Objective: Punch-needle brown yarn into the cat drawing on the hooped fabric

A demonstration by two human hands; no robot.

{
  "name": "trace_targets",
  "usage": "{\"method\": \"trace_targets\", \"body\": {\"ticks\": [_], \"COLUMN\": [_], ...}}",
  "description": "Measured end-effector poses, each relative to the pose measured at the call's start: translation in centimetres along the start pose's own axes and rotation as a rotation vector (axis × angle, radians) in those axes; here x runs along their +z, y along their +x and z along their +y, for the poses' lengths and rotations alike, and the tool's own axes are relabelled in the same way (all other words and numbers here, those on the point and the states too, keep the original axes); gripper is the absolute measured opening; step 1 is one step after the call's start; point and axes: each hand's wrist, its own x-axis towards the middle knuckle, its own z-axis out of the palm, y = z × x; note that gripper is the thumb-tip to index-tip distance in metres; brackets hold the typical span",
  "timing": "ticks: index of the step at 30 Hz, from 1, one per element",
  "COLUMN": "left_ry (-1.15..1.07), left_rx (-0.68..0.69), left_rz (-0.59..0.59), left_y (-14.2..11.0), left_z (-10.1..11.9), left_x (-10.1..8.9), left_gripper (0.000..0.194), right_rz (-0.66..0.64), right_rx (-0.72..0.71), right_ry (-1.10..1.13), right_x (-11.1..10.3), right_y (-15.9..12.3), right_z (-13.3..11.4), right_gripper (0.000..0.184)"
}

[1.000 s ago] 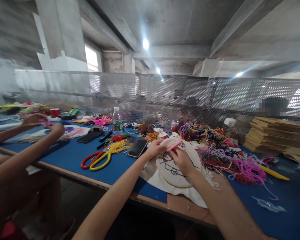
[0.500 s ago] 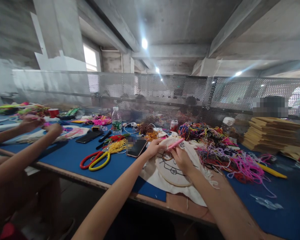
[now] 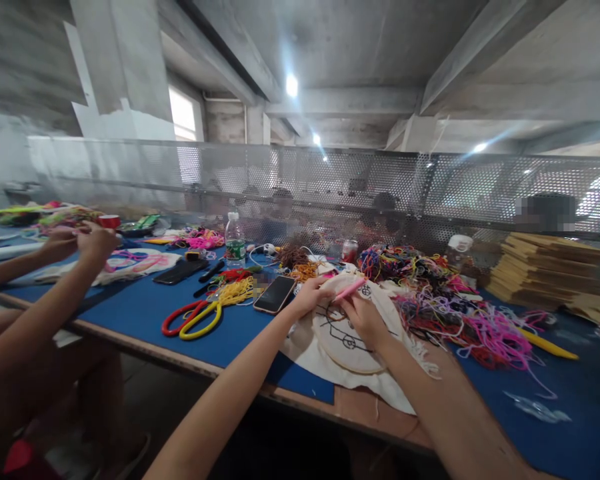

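Head view shows two hands working at the near edge of the blue-topped counter (image 3: 130, 313). The left hand (image 3: 311, 298) grasps the far-left part of a round hoop (image 3: 353, 370), though its fingertips are partly hidden. The right hand (image 3: 364, 320) grips a pink tool (image 3: 351, 289) above the far half of the hoop, fingers close to those of the left. Stretched in the hoop is pale cloth (image 3: 386, 393) with dark stitched outlines; its loose margin spreads around the rim, near a bare brown strip of the counter. Just left of the hoop lies a phone (image 3: 275, 294), and farther left are scissors (image 3: 200, 335) with one red and one yellow handle, beside yellow thread (image 3: 237, 292). Beyond these, a bottle (image 3: 235, 245) and a can (image 3: 349, 251) stand toward the far edge. Tangled thread (image 3: 405, 263) heaps behind and right of the cloth, with pink thread (image 3: 500, 337) nearer the right. A stack of envelopes (image 3: 545, 270) sits toward the far right corner. At the left, a co-worker's hands (image 3: 93, 241) are raised by another cloth (image 3: 140, 263); their exact grip is unclear.
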Motion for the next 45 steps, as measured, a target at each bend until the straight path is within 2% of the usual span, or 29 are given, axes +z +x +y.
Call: {"method": "trace_targets", "body": {"ticks": [4, 6, 8, 10, 13, 15, 19, 23, 31, 38, 45], "left_ry": [0.013, 0.019, 0.019, 0.014, -0.003, -0.008, -0.018, -0.032, -0.002, 0.009, 0.0], "left_rx": [0.007, -0.021, -0.05, -0.07, -0.075, -0.071, -0.057, -0.083, -0.089, -0.129, -0.112], "left_rz": [0.03, -0.005, -0.045, -0.091, -0.151, -0.169, -0.198, -0.211, -0.201, -0.166, -0.172], "left_y": [-0.2, -0.1, 0.0, 0.2, 0.3, 0.3, 0.3, 0.4, 0.4, 0.4, 0.4], "left_z": [0.0, 0.3, 0.7, 1.2, 1.7, 1.8, 1.7, 1.3, 1.8, 1.7, 2.1], "left_x": [-2.8, -2.9, -1.9, -0.3, 1.6, 2.1, 1.9, 1.8, 2.0, 2.2, 2.1], "left_gripper": [0.069, 0.064, 0.046, 0.03, 0.028, 0.027, 0.027, 0.029, 0.032, 0.023, 0.024], "right_rz": [0.013, -0.019, -0.02, 0.023, 0.054, 0.043, 0.003, -0.006, -0.026, 0.015, 0.043], "right_rx": [-0.207, -0.282, -0.293, -0.25, -0.127, -0.056, -0.001, -0.013, 0.035, 0.074, 0.102], "right_ry": [0.054, 0.063, 0.073, 0.078, 0.065, 0.083, 0.128, 0.124, 0.04, 0.096, 0.144], "right_x": [0.1, 0.2, 0.3, 0.5, 0.4, 0.2, -0.2, -0.2, -0.3, 0.0, -0.1], "right_y": [0.0, -0.1, -0.1, -0.2, -0.1, -0.1, 0.1, 0.1, 0.0, 0.1, 0.0], "right_z": [-0.2, -0.5, -0.6, -0.7, -0.7, -0.9, -1.3, -1.1, -0.6, -0.2, -0.4], "right_gripper": [0.018, 0.016, 0.016, 0.016, 0.019, 0.021, 0.021, 0.024, 0.032, 0.035, 0.033]}}
